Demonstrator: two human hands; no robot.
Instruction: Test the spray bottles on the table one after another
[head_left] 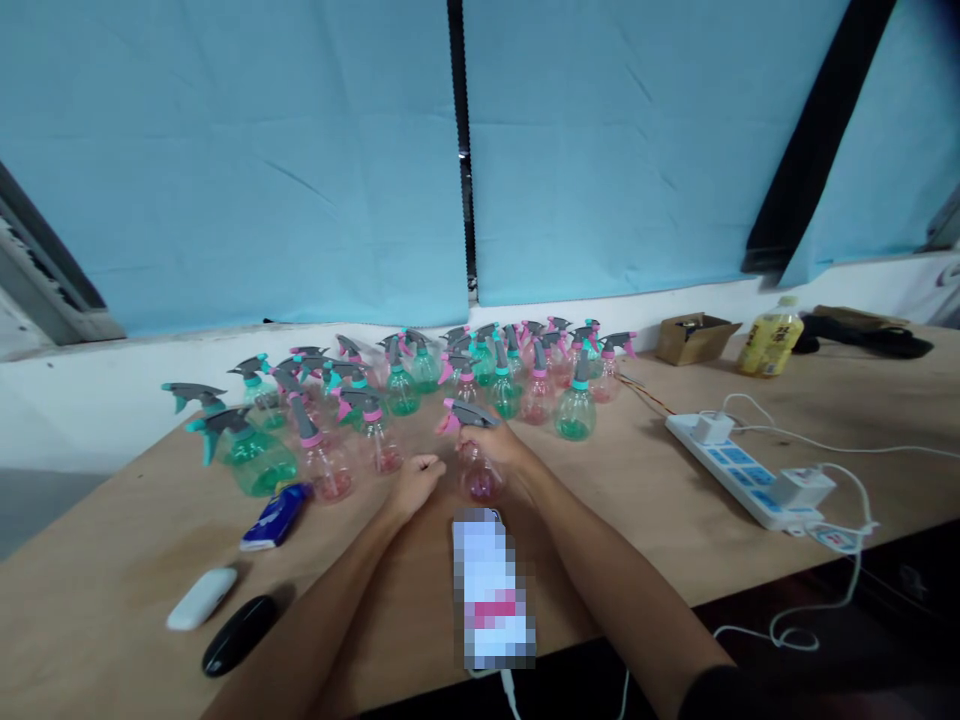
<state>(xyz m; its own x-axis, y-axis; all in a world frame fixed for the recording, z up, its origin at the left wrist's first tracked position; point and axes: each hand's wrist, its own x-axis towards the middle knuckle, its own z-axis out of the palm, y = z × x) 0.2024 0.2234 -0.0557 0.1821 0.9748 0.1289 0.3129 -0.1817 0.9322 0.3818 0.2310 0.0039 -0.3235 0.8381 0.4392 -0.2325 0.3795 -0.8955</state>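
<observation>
My right hand grips the neck of a pink spray bottle with a grey trigger head, standing upright on the wooden table. Just left of that bottle, my left hand rests on the table with fingers curled and nothing visible in it. Behind both hands stand several pink and green spray bottles with grey triggers, spread in a wide cluster toward the wall.
A blue packet, a white device and a black device lie at the front left. A blurred-out object lies between my arms. A white power strip with cables, a cardboard box and a yellow bottle sit at the right.
</observation>
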